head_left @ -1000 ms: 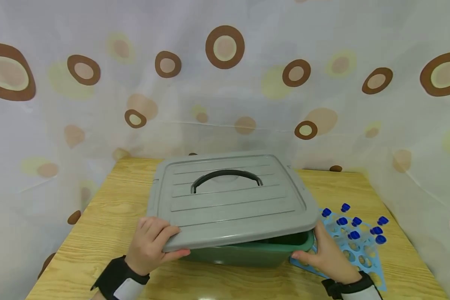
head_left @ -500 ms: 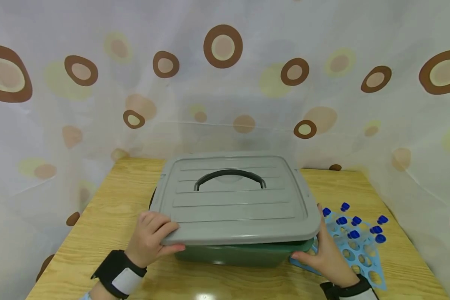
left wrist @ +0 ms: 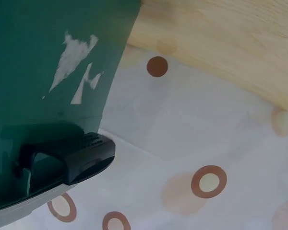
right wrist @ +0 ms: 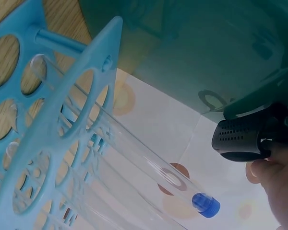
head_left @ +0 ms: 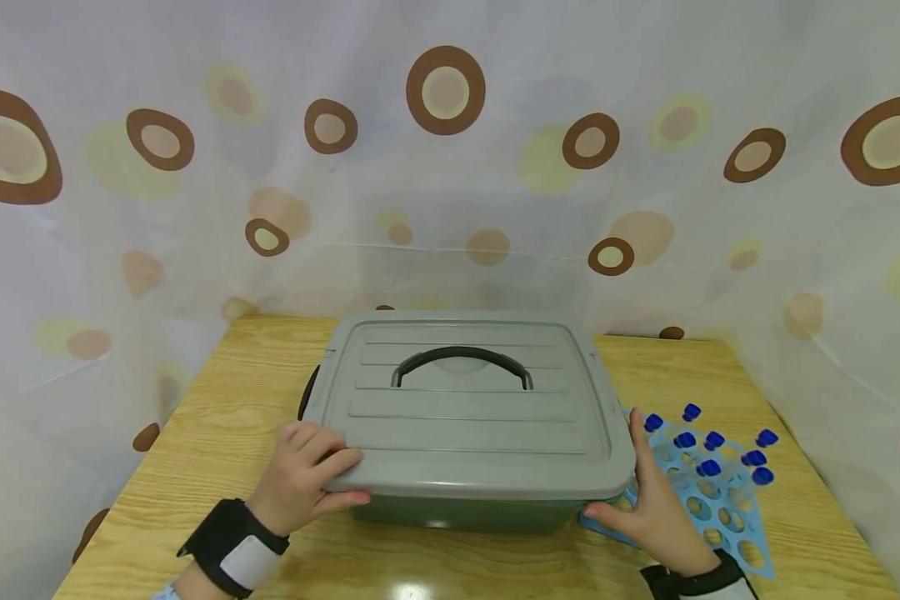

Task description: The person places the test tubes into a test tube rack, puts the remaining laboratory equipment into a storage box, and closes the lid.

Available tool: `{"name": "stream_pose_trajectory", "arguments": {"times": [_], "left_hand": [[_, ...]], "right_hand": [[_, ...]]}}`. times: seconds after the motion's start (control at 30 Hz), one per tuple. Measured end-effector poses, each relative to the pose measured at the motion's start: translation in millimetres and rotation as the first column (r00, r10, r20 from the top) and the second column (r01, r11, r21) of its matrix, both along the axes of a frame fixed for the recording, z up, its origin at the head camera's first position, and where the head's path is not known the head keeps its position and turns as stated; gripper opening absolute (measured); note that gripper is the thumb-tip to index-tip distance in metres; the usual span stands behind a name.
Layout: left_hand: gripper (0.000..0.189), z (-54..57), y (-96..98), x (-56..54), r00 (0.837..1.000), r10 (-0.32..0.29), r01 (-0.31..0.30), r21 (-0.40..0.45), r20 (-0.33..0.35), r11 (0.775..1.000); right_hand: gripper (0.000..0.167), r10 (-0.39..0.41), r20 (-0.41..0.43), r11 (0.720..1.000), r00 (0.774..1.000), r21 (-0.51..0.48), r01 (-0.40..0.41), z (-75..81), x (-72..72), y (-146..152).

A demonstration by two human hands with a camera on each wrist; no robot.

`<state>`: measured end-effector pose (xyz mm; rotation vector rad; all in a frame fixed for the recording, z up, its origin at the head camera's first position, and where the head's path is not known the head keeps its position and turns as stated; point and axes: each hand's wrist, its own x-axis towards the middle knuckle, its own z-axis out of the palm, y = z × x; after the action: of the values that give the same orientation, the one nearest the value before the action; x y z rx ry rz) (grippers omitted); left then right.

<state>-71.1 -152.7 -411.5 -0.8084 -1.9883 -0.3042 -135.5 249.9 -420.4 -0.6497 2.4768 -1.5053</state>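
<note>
A green storage box point(head_left: 465, 514) stands mid-table with its grey lid point(head_left: 450, 467) lying level on top. The lid has a black carrying handle point(head_left: 461, 353). My left hand point(head_left: 300, 479) grips the lid's front left corner, fingers over the edge and thumb below the rim. At the front right corner is my right hand point(head_left: 656, 500), its index finger straight along the side and its thumb stretched toward the front wall. In the right wrist view a finger point(right wrist: 273, 167) lies right at the box's black side clip point(right wrist: 242, 136). A similar clip point(left wrist: 89, 158) shows in the left wrist view.
Close to the box's right side stands a light blue test tube rack point(head_left: 753, 537) holding several clear tubes with blue caps point(head_left: 762, 476). In the right wrist view one tube point(right wrist: 149, 158) sticks out well past it. A patterned curtain point(head_left: 450, 167) hangs behind the wooden table point(head_left: 195, 467).
The lid has gone from tilted, with its right front lifted off the rim, to level on the box, shifting slightly right. The left hand moved a little left; the right hand barely moved.
</note>
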Motion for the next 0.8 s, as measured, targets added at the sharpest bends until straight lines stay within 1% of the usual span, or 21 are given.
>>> {"name": "stream_pose_trajectory", "arguments": {"times": [0.1,0.23,0.43,0.57,0.67,0.77,0.8], "left_hand": [[0.049,-0.7,-1.7,1.9,1.000,0.005,-0.004,-0.024,0.025,1.000],[0.048,-1.0,-2.3,2.7,0.999,0.010,-0.009,-0.036,0.031,0.999],[0.048,-0.8,-1.3,1.8,0.999,0.007,-0.005,-0.027,0.039,1.000],[0.048,-0.5,-1.2,2.1,0.999,0.009,-0.007,-0.038,0.053,0.999],[0.050,0.4,-1.8,2.0,0.996,0.021,-0.016,-0.059,0.081,0.998],[0.051,1.4,-2.5,1.7,0.994,0.031,-0.024,-0.067,0.108,0.997],[0.052,1.7,-2.7,1.8,0.992,0.034,-0.026,-0.066,0.118,0.997]], "right_hand": [[0.115,0.002,0.028,1.000,1.000,-0.001,-0.002,0.8,-0.4,0],[0.115,0.002,0.041,1.000,0.999,0.001,-0.002,2.2,-0.5,-1],[0.113,-0.001,-0.022,1.000,1.000,0.028,0.001,4.5,2.8,-2],[0.111,0.000,-0.047,1.000,0.999,0.005,0.000,0.7,6.4,-2],[0.111,-0.003,-0.116,1.000,0.993,-0.014,0.001,-6.4,8.6,1],[0.107,-0.014,-0.213,1.000,0.977,-0.013,0.012,-14.6,9.3,3],[0.105,-0.016,-0.234,1.000,0.972,-0.004,0.015,-16.9,9.4,4]]}}
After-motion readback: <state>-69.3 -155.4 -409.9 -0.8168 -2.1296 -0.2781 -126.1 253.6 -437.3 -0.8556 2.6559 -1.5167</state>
